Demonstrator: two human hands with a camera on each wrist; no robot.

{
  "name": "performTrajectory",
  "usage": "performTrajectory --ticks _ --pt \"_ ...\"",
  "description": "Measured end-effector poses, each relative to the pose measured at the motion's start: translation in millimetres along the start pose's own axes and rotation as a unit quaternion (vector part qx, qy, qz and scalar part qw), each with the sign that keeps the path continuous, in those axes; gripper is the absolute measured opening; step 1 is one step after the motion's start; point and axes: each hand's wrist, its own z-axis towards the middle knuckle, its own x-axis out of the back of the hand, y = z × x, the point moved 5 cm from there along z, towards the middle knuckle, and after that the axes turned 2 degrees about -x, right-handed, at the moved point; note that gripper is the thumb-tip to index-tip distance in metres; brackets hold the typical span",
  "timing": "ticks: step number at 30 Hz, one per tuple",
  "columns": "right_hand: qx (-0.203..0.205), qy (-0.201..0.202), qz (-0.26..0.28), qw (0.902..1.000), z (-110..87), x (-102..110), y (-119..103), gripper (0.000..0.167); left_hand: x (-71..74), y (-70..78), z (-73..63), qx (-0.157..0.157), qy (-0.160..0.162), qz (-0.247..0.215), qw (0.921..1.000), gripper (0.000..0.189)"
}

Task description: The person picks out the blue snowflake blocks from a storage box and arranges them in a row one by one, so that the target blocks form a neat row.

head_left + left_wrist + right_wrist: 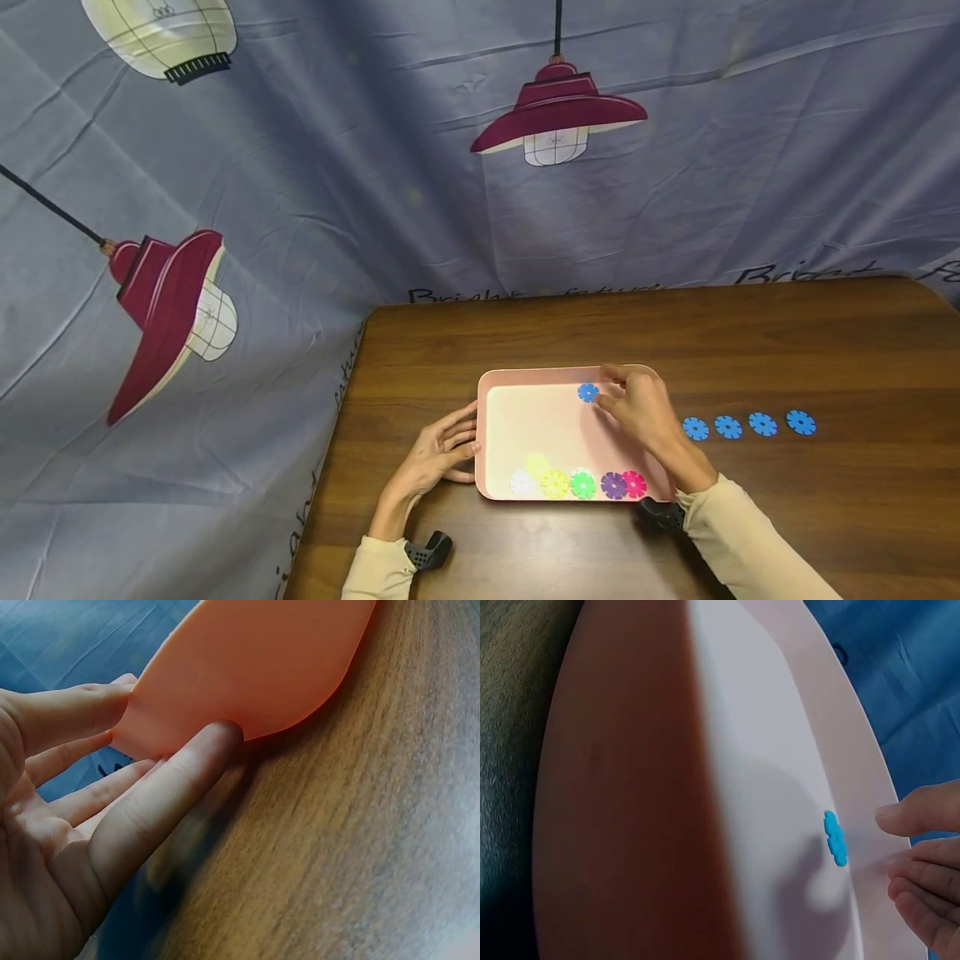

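A pink tray (540, 433) lies on the table with a blue notched disc (588, 392) inside by its far wall. Over the tray's right end, my right hand (637, 408) reaches toward this disc. In the right wrist view, thumb and fingers (930, 881) are apart, and the blue disc (835, 838) lies beside them, not held. My left hand (431, 457) touches the tray's left end. In the left wrist view its thumb (176, 784) and fairly straight fingers rest against the outer wall (247, 667).
Along the tray's near wall lie yellow (555, 484), green (582, 484), purple (613, 486), pink (634, 484) and whitish discs (522, 482). Right of the tray, several blue discs (728, 427) form a row on the wooden table (847, 358). A printed curtain (390, 167) hangs behind.
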Motion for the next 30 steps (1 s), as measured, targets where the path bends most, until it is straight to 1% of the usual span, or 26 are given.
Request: performTrajectory --ticks 4,10,14,17,23,26,30 --pt "0.020 0.011 -0.003 0.9997 1.4 -2 -3 0.043 -0.2 0.6 0.6 -0.001 0.001 0.002 1.0000 0.066" --pt "0.042 0.029 -0.028 0.9983 2.4 -4 -4 0.038 -0.1 1.1 1.1 -0.004 -0.002 0.001 1.0000 0.065" --pt "0.037 0.023 -0.039 0.9983 2.5 -7 -3 0.034 0.3 0.4 0.6 -0.003 -0.002 -0.001 1.0000 0.066" --pt "0.026 0.015 -0.046 0.9985 2.4 -10 -1 0.036 0.9 0.1 0.3 -0.003 -0.002 -0.001 1.0000 0.066" --pt "0.000 -0.012 -0.034 0.9994 2.2 -15 0 0.041 2.3 0.0 -0.1 0.000 -0.002 0.001 1.0000 0.065" --pt "0.000 -0.018 -0.028 0.9994 2.2 -18 1 0.041 2.6 0.3 -0.1 0.001 -0.005 -0.002 1.0000 0.066" --pt "0.012 -0.022 -0.026 0.9993 2.0 -21 1 0.039 2.6 0.9 0.4 0.000 -0.011 -0.002 0.9999 0.066"
